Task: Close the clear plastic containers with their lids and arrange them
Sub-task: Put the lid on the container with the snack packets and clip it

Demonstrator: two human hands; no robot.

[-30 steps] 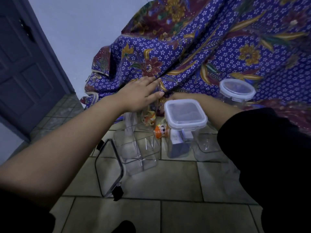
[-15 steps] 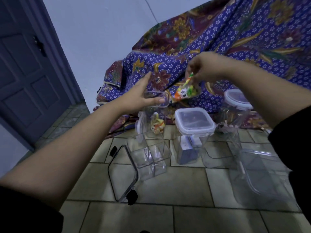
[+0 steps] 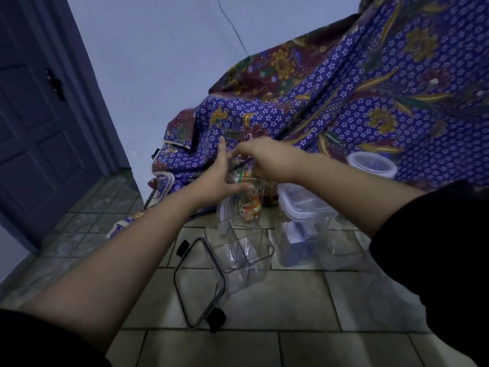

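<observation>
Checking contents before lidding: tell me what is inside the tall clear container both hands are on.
Inside the tall clear plastic container are small orange, white and green packets. The right hand covers its mouth, hiding anything there.

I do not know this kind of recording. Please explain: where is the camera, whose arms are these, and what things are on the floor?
The camera sits on a person's head, looking down at their own bare arms. The left hand steadies a tall clear container holding colourful packets; the right hand reaches into its top. On the tiled floor lie an open divided container, a black-rimmed lid and a closed square container. A round closed container stands by the patterned cloth.
</observation>
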